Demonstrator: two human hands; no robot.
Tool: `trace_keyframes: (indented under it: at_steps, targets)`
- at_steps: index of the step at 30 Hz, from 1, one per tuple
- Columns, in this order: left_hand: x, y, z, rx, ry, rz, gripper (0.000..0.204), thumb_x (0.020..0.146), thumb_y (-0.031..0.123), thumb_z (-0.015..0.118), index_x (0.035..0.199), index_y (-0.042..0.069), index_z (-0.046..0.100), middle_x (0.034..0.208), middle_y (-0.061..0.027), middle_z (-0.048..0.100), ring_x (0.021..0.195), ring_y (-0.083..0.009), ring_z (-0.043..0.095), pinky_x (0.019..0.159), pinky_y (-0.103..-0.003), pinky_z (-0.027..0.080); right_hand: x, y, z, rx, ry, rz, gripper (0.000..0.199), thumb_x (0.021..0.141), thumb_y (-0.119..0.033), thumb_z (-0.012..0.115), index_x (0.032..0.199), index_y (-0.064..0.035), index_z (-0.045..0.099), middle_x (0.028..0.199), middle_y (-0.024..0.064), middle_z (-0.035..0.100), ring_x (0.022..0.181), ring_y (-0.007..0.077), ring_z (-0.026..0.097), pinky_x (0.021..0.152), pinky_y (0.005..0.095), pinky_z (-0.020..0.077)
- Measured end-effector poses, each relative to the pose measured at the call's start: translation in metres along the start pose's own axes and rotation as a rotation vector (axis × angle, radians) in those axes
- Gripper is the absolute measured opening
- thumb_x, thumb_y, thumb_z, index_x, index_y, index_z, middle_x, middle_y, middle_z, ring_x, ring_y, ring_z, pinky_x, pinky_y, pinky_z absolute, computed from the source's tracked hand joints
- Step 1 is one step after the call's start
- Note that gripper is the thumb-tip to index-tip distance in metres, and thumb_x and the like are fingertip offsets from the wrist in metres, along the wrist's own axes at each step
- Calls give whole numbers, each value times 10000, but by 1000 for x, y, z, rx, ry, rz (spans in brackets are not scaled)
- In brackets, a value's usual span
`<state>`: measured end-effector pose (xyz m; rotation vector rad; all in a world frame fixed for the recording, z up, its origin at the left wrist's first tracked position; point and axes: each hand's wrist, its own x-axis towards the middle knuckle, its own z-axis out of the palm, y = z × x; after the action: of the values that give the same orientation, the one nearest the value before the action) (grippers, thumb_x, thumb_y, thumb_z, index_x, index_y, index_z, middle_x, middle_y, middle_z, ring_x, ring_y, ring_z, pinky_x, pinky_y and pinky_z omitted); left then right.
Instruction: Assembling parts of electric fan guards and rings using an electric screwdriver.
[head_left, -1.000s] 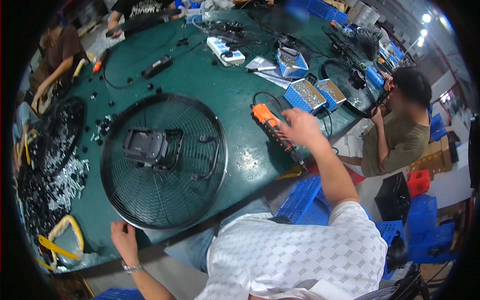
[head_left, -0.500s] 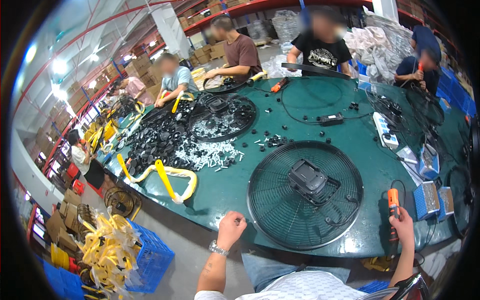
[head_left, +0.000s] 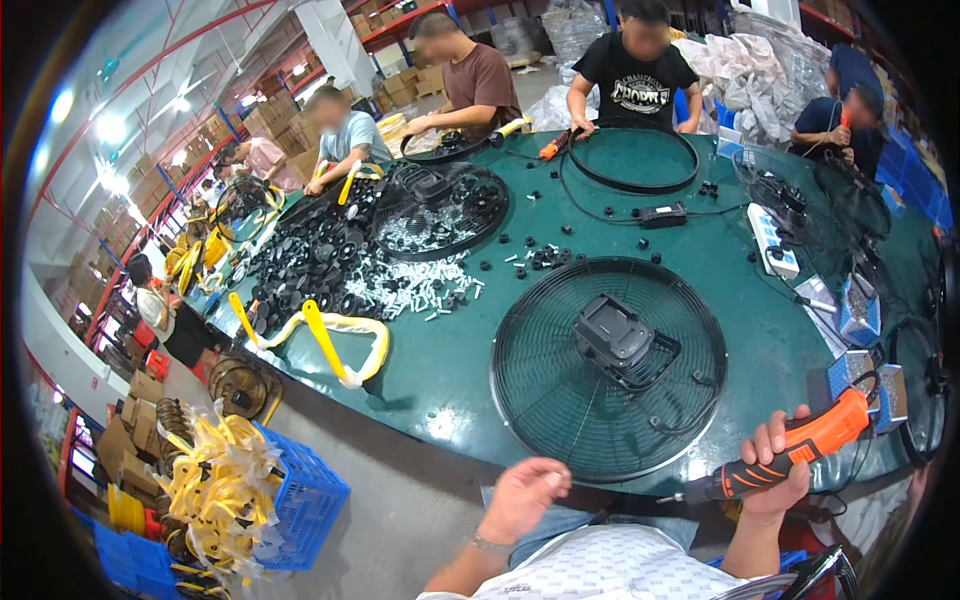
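Here's the right hand (head_left: 778, 465), fingers wrapped firmly round an orange-and-black power screwdriver (head_left: 818, 436) at the worktop's (head_left: 450, 360) near edge, bit pointing left! Over to the left hand (head_left: 522, 497), just by that same edge: fingers curled, thumb and fingertips nearly meeting, and whether they pinch anything, I can't tell. The round black fan guard (head_left: 560, 390) lies on the worktop by the near edge, a black motor housing (head_left: 610, 330) at its middle, small silver parts (head_left: 420, 290) scattered to its left.
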<state>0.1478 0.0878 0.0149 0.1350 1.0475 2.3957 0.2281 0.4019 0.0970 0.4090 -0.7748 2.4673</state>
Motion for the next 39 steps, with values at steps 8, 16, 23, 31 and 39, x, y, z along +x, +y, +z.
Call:
trace_keyframes:
  at_steps: [8,16,23,31,39]
  targets:
    - [-2,-40,29,-157,-131,-290,166,933,87,605,1076,12,644,1010,-82,634,879,-168,578,777,-290,488,2,32,43,39,-42,-46,608,786,-243,782,1284,-162,443,897,9,492,745,146,542,684,324,470]
    - [3,-39,31,-243,-164,-347,154,932,75,602,1072,27,646,1032,-66,630,892,-139,552,778,-274,468,-2,38,46,-83,-126,-81,620,782,-266,798,1260,-143,424,906,29,505,743,164,569,694,332,494]
    - [1,-45,31,-203,-112,-347,156,932,71,601,1076,27,641,1042,-79,638,915,-143,569,786,-273,472,-6,39,47,-113,-150,-90,576,784,-226,782,1240,-132,441,885,20,492,734,149,546,670,313,470]
    - [2,-48,32,-150,-97,-328,159,941,100,600,1077,29,642,1006,-54,642,906,-135,585,784,-275,480,-10,41,43,-124,-116,-47,582,770,-227,799,1237,-135,464,879,17,489,724,136,540,655,295,462]
    - [1,-49,29,-153,-100,-351,164,938,129,616,1076,44,638,981,-33,640,875,-112,581,755,-250,477,-12,45,43,-155,-117,-42,610,773,-244,794,1240,-118,421,871,25,470,714,132,528,655,293,454]
